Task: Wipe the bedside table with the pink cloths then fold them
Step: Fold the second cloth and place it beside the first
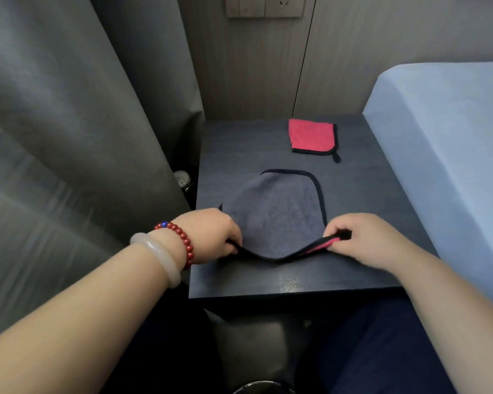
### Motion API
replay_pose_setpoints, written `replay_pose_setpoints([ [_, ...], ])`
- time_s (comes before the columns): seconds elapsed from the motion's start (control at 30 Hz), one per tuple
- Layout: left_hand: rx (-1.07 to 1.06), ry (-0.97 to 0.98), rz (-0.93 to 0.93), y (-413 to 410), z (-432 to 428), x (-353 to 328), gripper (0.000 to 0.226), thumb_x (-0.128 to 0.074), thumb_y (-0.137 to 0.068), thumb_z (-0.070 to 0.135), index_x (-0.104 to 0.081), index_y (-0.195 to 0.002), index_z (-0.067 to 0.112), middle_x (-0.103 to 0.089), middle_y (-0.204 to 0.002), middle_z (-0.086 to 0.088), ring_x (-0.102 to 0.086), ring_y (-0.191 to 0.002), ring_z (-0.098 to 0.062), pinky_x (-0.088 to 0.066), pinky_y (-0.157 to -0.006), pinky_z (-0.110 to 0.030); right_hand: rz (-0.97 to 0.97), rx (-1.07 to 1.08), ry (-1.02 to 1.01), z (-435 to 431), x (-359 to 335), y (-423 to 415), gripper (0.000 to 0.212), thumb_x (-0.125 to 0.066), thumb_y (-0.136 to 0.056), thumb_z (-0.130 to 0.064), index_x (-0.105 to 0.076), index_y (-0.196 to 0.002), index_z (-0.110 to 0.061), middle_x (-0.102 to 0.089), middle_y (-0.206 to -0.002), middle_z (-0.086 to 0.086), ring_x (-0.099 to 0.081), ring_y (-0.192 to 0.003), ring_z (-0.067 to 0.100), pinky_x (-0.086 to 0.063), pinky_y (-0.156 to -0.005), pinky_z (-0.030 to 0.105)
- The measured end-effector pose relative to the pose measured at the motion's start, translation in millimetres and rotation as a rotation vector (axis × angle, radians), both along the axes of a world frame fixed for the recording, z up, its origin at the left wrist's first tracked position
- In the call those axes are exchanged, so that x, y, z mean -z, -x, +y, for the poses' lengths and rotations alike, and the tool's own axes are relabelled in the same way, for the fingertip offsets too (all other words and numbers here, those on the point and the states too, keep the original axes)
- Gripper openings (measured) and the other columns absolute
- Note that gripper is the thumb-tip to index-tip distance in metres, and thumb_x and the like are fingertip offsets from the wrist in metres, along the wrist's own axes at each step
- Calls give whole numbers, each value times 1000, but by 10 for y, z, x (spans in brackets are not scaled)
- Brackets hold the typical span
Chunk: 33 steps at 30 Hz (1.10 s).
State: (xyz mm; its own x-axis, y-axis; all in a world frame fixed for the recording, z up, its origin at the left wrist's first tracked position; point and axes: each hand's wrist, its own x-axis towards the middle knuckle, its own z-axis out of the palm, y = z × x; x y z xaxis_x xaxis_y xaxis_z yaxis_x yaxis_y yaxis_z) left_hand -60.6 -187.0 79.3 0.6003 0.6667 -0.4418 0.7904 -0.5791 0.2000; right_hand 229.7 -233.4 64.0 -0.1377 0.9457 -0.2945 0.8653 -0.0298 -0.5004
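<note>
A cloth (276,214) lies spread on the dark bedside table (239,149), grey side up, with a black border and a pink underside showing at its near right corner. My left hand (211,236) pinches the near left corner. My right hand (362,238) pinches the near right corner and lifts it slightly off the table. A second pink cloth (312,136), folded into a small rectangle with black trim and a hanging loop, rests at the back right of the table.
A bed with a light blue sheet (444,155) borders the table on the right. Grey curtains (83,123) hang on the left. A wall socket plate (264,5) sits above the table. My dark-trousered legs are below the front edge.
</note>
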Motion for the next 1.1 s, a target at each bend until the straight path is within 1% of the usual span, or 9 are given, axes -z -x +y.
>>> replay_pose_setpoints([
  [0.1,-9,122,20,-36,-11,-87,17,-63,-89,32,-73,-102,32,-70,-93,14,-59,-88,-5,-47,-83,-23,-6,-107,168,48,-93,-18,11,-79,-72,-28,-69,-70,-31,-64,-64,-10,-53,-53,0,-40,-52,15],
  [0.2,-61,256,-27,-56,19,-191,10,-66,-88,29,-73,-93,24,-65,-76,11,-55,-63,6,-40,-61,-9,-12,-146,299,119,-218,-95,13,-80,-69,-41,-69,-73,-34,-66,-71,-6,-55,-61,7,-42,-61,27],
  [0.3,-135,211,-146,-50,129,-301,9,-66,-89,30,-73,-93,25,-70,-84,10,-59,-72,2,-44,-73,-17,-19,-117,260,198,-333,-165,12,-79,-71,-41,-69,-72,-34,-65,-70,-5,-54,-61,7,-40,-63,27],
  [0.47,-366,-296,-439,-50,416,-371,19,-62,-92,27,-73,-106,21,-71,-101,4,-63,-96,-14,-46,-90,-24,139,225,-267,451,-267,-102,8,-75,-78,-25,-67,-78,-24,-66,-75,-7,-59,-74,15,-40,-65,26],
  [0.67,-437,-751,-654,-186,847,-783,30,-51,-89,29,-72,-111,25,-67,-122,0,-59,-118,-20,-43,-103,-37,148,368,-781,814,-545,54,9,-68,-81,-24,-69,-89,-21,-63,-88,-6,-56,-86,19,-35,-74,23],
  [0.83,-309,-958,-562,-219,766,-896,32,-49,-91,24,-68,-118,22,-51,-142,-7,-39,-136,-33,-28,-109,-58,192,267,-997,747,-636,107,7,-63,-82,-12,-65,-88,-13,-66,-106,-3,-55,-105,19,-39,-89,23],
  [0.93,-135,-895,-436,-130,516,-573,37,-46,-87,26,-68,-116,20,-52,-141,-8,-39,-135,-35,-28,-107,-62,132,65,-921,574,-404,13,9,-67,-80,-5,-65,-84,-12,-67,-112,0,-53,-114,12,-36,-101,22],
  [1.03,12,-710,-303,31,243,-98,30,-56,-82,26,-73,-107,23,-61,-132,-5,-50,-129,-32,-34,-103,-63,70,-48,-589,368,-16,-115,27,-71,-76,-5,-60,-82,-29,-71,-104,-9,-62,-109,17,-36,-108,40],
  [1.1,88,-582,-201,109,81,171,27,-71,-77,21,-74,-104,27,-64,-128,-2,-54,-125,-29,-37,-101,-61,-33,-106,-392,235,210,-159,22,-72,-79,-18,-63,-87,-36,-72,-104,-15,-63,-109,14,-27,-114,38],
])
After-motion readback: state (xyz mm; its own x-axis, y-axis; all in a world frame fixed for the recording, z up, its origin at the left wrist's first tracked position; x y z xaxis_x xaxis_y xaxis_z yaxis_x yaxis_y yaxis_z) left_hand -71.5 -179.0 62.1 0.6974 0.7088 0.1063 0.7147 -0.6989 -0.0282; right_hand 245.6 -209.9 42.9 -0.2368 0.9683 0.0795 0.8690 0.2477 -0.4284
